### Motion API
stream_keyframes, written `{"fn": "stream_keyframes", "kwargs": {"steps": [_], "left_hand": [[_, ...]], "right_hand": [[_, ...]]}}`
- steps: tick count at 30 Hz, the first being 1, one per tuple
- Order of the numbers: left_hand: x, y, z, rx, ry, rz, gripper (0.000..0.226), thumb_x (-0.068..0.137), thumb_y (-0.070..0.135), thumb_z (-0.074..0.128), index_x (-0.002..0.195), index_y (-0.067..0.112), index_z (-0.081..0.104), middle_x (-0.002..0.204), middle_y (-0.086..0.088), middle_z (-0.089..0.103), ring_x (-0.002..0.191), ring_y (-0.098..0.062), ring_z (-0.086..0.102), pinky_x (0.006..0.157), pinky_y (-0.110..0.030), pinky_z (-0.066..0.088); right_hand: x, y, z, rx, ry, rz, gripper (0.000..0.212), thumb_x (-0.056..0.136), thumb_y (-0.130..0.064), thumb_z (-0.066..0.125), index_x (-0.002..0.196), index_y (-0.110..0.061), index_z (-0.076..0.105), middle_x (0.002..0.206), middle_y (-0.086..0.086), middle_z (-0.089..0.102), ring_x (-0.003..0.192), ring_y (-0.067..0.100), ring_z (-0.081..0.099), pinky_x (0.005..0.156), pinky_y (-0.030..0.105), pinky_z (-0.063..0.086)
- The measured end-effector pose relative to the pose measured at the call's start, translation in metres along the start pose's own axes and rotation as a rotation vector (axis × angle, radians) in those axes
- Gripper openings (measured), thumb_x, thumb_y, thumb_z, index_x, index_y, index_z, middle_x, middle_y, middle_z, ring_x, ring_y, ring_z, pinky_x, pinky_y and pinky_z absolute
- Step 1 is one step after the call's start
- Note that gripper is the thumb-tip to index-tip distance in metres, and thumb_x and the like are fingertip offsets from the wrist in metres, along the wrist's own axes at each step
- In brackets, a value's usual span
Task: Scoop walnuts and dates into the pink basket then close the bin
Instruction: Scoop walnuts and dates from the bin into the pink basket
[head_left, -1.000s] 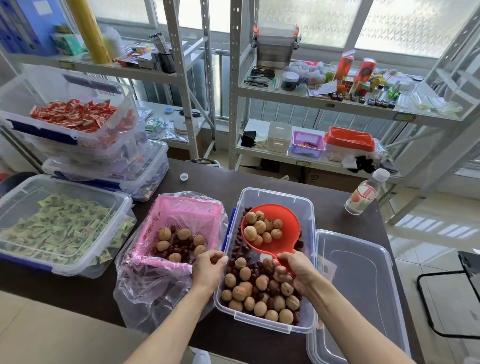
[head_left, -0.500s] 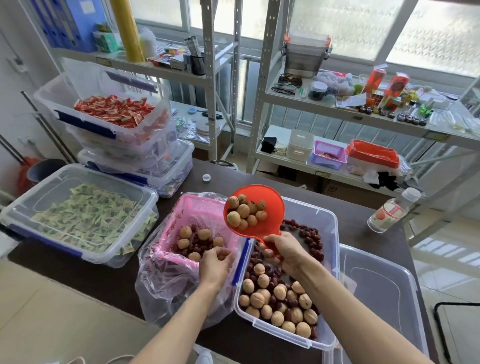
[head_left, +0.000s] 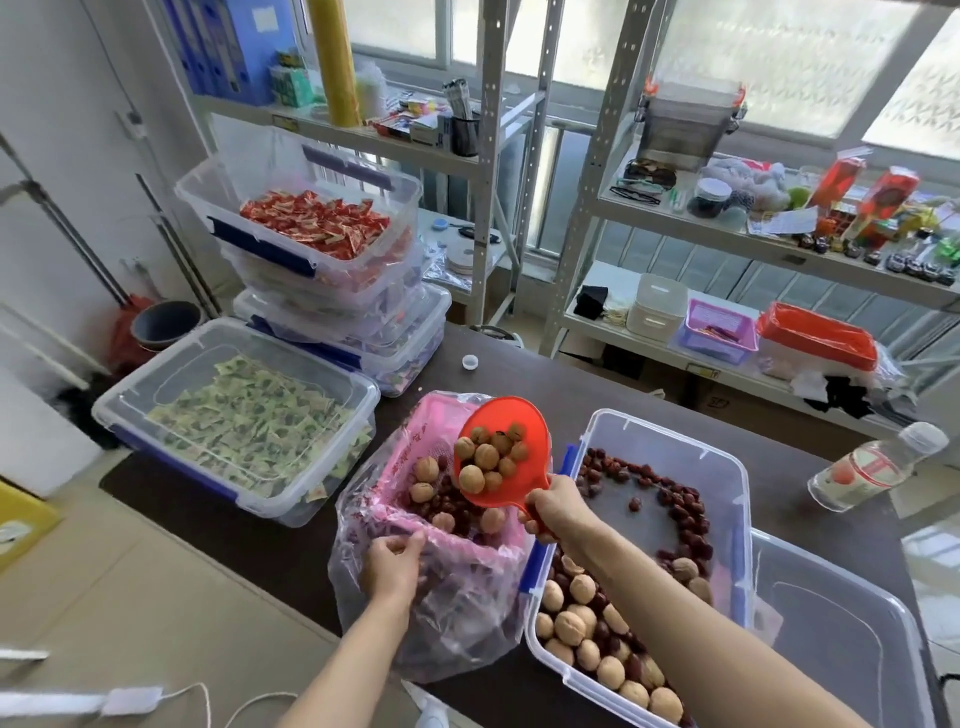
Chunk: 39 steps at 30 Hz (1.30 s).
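My right hand grips the handle of a red scoop that is tilted over the pink basket, with several walnuts sliding toward its lower edge. The basket sits inside a clear plastic bag and holds walnuts and dark dates. My left hand pinches the bag at the basket's near rim. To the right stands the open clear bin with walnuts at its near end and dates around a bare middle. Its clear lid lies to the right of it.
A bin of green packets sits left of the basket, stacked bins with red packets behind it. A water bottle lies on the dark table at the right, a white cap further back. Metal shelves stand beyond.
My right hand has carried the loaded scoop from over the bin leftward to above the pink basket and tipped it. My left hand has stayed on the bag's near rim.
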<state>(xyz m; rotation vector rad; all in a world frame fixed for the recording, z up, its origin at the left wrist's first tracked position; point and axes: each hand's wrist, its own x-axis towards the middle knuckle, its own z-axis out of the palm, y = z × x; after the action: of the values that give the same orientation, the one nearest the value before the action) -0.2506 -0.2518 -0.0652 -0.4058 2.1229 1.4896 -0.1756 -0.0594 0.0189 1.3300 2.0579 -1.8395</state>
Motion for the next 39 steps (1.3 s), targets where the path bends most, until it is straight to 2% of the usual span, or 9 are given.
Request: {"fn": "stream_keyframes", "kwargs": {"steps": [6,9,12,16,22,25,29,35,39], "left_hand": [[0.007,0.009,0.013,0.031,-0.083,-0.02,0.024,0.087,0.03,0.067,0.091,0.007,0.062,0.081,-0.013,0.072,0.066,-0.027,0.069,0.072,-0.045,0.062],[0.015,0.003,0.017,0.08,-0.072,-0.027,0.021,0.084,0.03,0.068,0.085,0.009,0.065,0.084,-0.014,0.074,0.076,-0.032,0.072,0.078,-0.051,0.061],[0.018,0.0,0.018,0.092,-0.064,-0.016,0.021,0.084,0.03,0.069,0.083,0.01,0.065,0.084,-0.014,0.074,0.078,-0.033,0.072,0.078,-0.05,0.06],[0.02,-0.001,0.018,0.068,-0.088,-0.019,0.021,0.085,0.027,0.069,0.085,0.007,0.065,0.083,-0.016,0.074,0.074,-0.034,0.071,0.076,-0.05,0.061],[0.02,0.0,0.02,0.074,-0.085,-0.016,0.021,0.086,0.026,0.068,0.088,0.005,0.066,0.092,-0.021,0.073,0.089,-0.041,0.071,0.082,-0.054,0.058],[0.017,0.003,0.02,0.068,-0.085,-0.003,0.026,0.088,0.022,0.067,0.1,-0.001,0.066,0.098,-0.022,0.073,0.095,-0.041,0.069,0.086,-0.051,0.057],[0.016,0.003,0.019,0.076,-0.095,0.002,0.022,0.088,0.021,0.067,0.098,0.002,0.067,0.099,-0.021,0.073,0.097,-0.041,0.069,0.09,-0.054,0.055],[0.014,0.007,0.018,0.104,-0.073,0.028,0.022,0.087,0.017,0.067,0.1,-0.001,0.069,0.1,-0.019,0.072,0.098,-0.038,0.068,0.093,-0.05,0.054],[0.022,0.001,0.017,0.149,-0.081,0.032,0.025,0.083,0.024,0.071,0.094,0.001,0.071,0.093,-0.018,0.074,0.09,-0.038,0.071,0.085,-0.052,0.058]], "right_hand": [[0.01,0.008,0.01,-0.285,0.072,-0.049,0.029,0.082,-0.002,0.032,0.104,-0.005,0.05,0.07,0.014,0.063,0.05,0.021,0.056,0.042,0.027,0.043],[0.008,0.008,0.011,-0.421,0.132,-0.158,0.035,0.08,-0.012,0.036,0.112,-0.011,0.052,0.091,0.016,0.069,0.073,0.028,0.067,0.068,0.038,0.056],[0.005,0.004,0.012,-0.569,0.17,-0.234,0.044,0.083,-0.017,0.037,0.125,-0.015,0.047,0.104,0.014,0.068,0.091,0.033,0.066,0.081,0.041,0.054],[0.003,0.004,0.013,-0.747,0.212,-0.287,0.05,0.086,-0.009,0.039,0.135,-0.016,0.035,0.091,0.012,0.065,0.079,0.03,0.06,0.072,0.039,0.051],[0.002,-0.001,0.015,-0.897,0.264,-0.39,0.066,0.087,-0.003,0.04,0.148,-0.021,0.022,0.077,0.001,0.052,0.069,0.026,0.056,0.062,0.034,0.042],[0.0,-0.005,0.015,-0.969,0.296,-0.425,0.074,0.088,0.001,0.039,0.154,-0.021,0.013,0.076,0.002,0.05,0.064,0.023,0.051,0.061,0.034,0.04],[0.003,-0.008,0.015,-1.041,0.364,-0.442,0.077,0.091,0.002,0.036,0.156,-0.022,0.003,0.081,0.005,0.051,0.063,0.021,0.05,0.059,0.032,0.039],[0.005,-0.013,0.007,-0.968,0.41,-0.385,0.075,0.091,0.0,0.037,0.155,-0.022,0.004,0.097,0.01,0.065,0.068,0.023,0.048,0.065,0.035,0.041],[0.001,-0.015,-0.001,-0.917,0.39,-0.331,0.077,0.09,-0.003,0.039,0.156,-0.021,0.002,0.089,0.007,0.058,0.071,0.023,0.048,0.067,0.034,0.038]]}}
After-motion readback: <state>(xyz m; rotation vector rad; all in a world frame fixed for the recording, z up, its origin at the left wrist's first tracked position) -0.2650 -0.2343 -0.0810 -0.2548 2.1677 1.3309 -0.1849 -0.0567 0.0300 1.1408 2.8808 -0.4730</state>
